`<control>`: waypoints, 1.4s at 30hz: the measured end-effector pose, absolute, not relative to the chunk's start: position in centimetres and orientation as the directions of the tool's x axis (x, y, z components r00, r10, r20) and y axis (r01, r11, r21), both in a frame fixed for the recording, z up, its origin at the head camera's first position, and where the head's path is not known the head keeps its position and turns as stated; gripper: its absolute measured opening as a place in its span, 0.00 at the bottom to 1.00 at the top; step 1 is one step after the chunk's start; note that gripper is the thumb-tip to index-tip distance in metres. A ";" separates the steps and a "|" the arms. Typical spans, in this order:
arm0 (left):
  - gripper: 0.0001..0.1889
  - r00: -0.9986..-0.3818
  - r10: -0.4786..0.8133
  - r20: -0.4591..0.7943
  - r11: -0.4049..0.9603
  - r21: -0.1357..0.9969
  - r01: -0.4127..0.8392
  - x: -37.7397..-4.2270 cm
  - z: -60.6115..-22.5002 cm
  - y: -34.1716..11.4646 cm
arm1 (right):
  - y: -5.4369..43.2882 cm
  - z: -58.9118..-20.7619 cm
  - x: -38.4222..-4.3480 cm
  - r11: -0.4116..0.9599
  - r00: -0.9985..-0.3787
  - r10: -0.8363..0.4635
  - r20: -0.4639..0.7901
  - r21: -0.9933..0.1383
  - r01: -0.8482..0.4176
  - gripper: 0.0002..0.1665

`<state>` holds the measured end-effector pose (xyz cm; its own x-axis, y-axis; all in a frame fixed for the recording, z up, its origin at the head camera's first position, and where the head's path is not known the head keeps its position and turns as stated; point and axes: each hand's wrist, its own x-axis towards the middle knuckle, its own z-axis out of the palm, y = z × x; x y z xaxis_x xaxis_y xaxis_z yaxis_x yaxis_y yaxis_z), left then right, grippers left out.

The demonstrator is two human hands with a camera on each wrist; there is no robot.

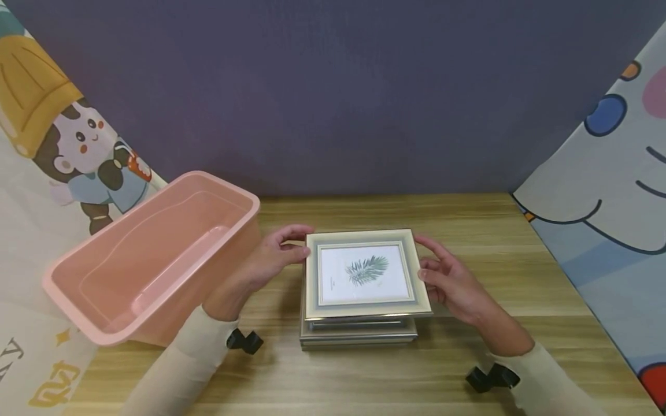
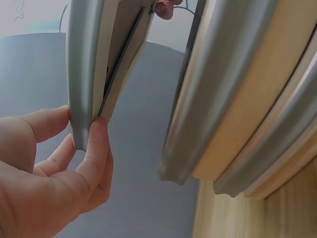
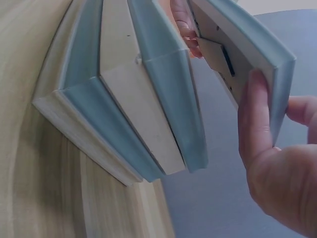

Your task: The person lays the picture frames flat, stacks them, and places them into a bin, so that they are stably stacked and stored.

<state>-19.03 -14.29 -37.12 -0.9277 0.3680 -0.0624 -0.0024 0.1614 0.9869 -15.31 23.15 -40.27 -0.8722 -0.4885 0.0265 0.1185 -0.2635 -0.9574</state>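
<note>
A picture frame (image 1: 366, 271) with a cream and grey border and a green leaf print is held level by both hands. On its left edge, the left hand (image 1: 267, 257) pinches it between thumb and fingers. The right hand (image 1: 455, 283) grips the opposite edge, thumb on the rim and fingers beneath. Below it lies a stack of similar frames (image 1: 359, 335), mostly covered in the head view. Both wrist views show a gap between the held frame and the stack (image 3: 173, 94). A back support flap (image 3: 215, 54) shows on the held frame's underside.
A pink plastic bin (image 1: 140, 248) stands left of the stack, near the left forearm; no contents are visible inside. The wood-grain table (image 1: 364, 381) meets a dark wall (image 1: 333, 104) at the back. Cartoon-printed panels (image 1: 619, 190) flank both sides.
</note>
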 end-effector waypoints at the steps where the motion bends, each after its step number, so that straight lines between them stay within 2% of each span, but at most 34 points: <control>1: 0.25 -0.928 0.368 -0.064 0.160 0.987 -0.005 -19.0 -37.3 -14.3 | 23.1 -40.3 -15.2 -0.249 -0.873 -0.488 0.015 -0.961 0.123 0.39; 8: 0.26 -0.920 0.386 -0.061 0.173 0.985 0.007 -18.7 -38.1 -14.8 | 22.8 -41.0 -14.9 -0.139 -0.874 -0.479 -0.074 -0.977 0.159 0.40; 17: 0.26 -0.921 0.375 -0.106 0.172 0.984 -0.043 -18.6 -39.0 -15.0 | 22.7 -41.1 -14.6 0.004 -0.877 -0.460 -0.137 -0.988 0.152 0.43; 25: 0.25 -0.917 0.379 -0.125 0.196 0.979 -0.052 -18.7 -40.0 -15.0 | 22.6 -41.3 -14.5 0.112 -0.879 -0.413 -0.239 -0.971 0.212 0.45; 42: 0.25 -0.907 0.386 -0.168 0.226 0.971 -0.083 -18.8 -40.2 -15.1 | 22.4 -41.6 -14.5 0.183 -0.882 -0.384 -0.274 -0.959 0.219 0.45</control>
<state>-18.77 -15.06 -40.16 -0.9073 0.3856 -0.1676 -0.0832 0.2262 0.9705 -14.48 22.38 -41.58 -0.8816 -0.3840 -0.2743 0.2185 0.1830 -0.9585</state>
